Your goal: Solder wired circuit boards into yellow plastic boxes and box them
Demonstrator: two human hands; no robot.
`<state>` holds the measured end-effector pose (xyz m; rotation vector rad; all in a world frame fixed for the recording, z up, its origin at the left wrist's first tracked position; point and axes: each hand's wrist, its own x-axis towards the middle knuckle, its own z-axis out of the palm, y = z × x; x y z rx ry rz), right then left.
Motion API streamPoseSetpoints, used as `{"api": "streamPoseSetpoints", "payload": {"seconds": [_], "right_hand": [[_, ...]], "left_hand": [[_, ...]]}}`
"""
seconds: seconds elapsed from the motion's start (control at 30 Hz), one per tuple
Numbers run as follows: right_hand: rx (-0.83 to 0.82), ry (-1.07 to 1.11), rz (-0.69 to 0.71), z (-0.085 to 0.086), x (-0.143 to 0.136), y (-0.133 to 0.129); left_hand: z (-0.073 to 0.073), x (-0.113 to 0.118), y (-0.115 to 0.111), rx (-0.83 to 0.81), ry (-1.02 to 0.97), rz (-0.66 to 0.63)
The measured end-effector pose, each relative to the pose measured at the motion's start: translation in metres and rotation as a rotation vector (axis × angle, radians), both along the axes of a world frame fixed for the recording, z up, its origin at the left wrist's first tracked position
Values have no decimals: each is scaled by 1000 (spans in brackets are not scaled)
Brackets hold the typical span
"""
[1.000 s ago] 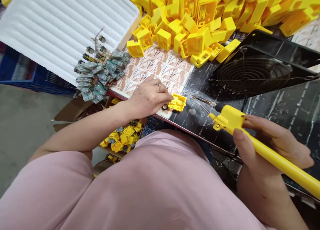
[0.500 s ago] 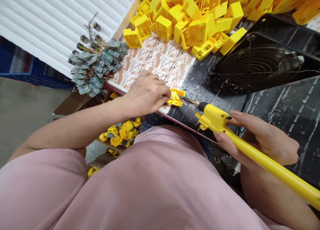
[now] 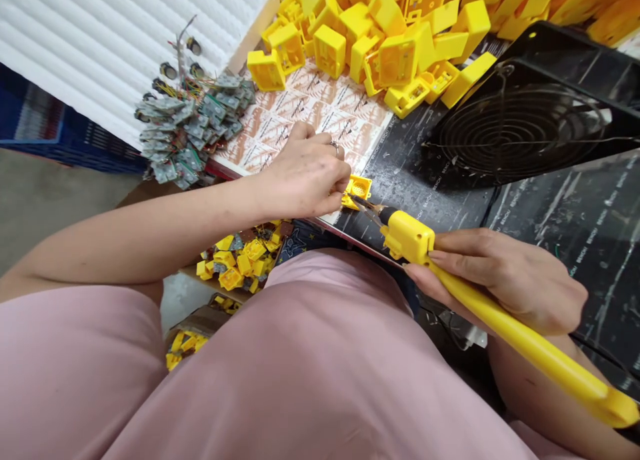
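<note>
My right hand [image 3: 505, 273] is closed round a yellow soldering iron [image 3: 480, 300], whose metal tip reaches into a small yellow housing [image 3: 360, 187] near the table's front edge. Fingers curled, my left hand [image 3: 313, 173] grips the left side of that housing and hides part of it. A thin metallic strand runs beside the iron's tip, below its black collar. What lies directly under my left fingertips is hidden.
Yellow housings [image 3: 400, 57] are heaped at the back. A black fan [image 3: 515, 127] stands at the right. Wired circuit boards [image 3: 190, 130] lie beside white foam [image 3: 125, 40] at the left. Boxes of yellow parts [image 3: 240, 263] sit below the table edge.
My right hand and the iron have moved left, and its fingers have closed more around the handle. My left hand has shifted slightly right and turned over the housing.
</note>
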<state>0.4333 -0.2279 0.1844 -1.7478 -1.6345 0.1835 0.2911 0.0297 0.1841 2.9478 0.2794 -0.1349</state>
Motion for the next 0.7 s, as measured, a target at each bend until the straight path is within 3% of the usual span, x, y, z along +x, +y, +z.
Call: {"api": "streamPoseSetpoints", "payload": {"seconds": [0.2, 0.4, 0.57, 0.7], "right_hand": [[194, -177, 180, 12, 5, 18], [94, -184, 211, 26, 8, 21], [131, -151, 163, 27, 8, 19], [203, -245, 265, 23, 9, 27]], "left_hand": [[1, 7, 7, -76, 10, -20], [-2, 10, 11, -92, 19, -19], [-3, 11, 15, -114, 29, -33], [-4, 12, 16, -85, 45, -58]]}}
